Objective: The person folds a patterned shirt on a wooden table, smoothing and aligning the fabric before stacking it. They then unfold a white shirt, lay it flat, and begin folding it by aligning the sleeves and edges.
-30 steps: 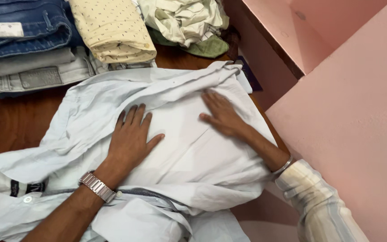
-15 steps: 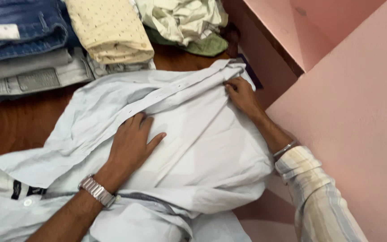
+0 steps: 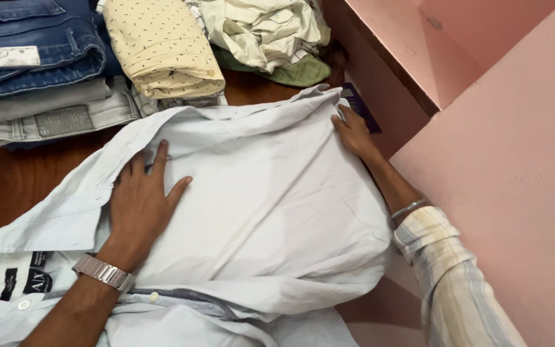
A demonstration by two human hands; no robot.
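Pink walls (image 3: pixel 502 154) fill the right of the frame; a dark wooden table (image 3: pixel 8 186) lies below us. Our left hand (image 3: pixel 141 202) lies flat at centre left, fingers spread, pressing on the pale blue shirt (image 3: pixel 271 212). Our right hand (image 3: pixel 354 132), upper centre right, rests with fingers together on the shirt's far edge; whether it pinches the cloth, we cannot tell. That shirt covers the middle and bottom. Along the top: folded jeans (image 3: pixel 30 38), a cream dotted shirt (image 3: pixel 162 45), crumpled pale clothes (image 3: pixel 264 32).
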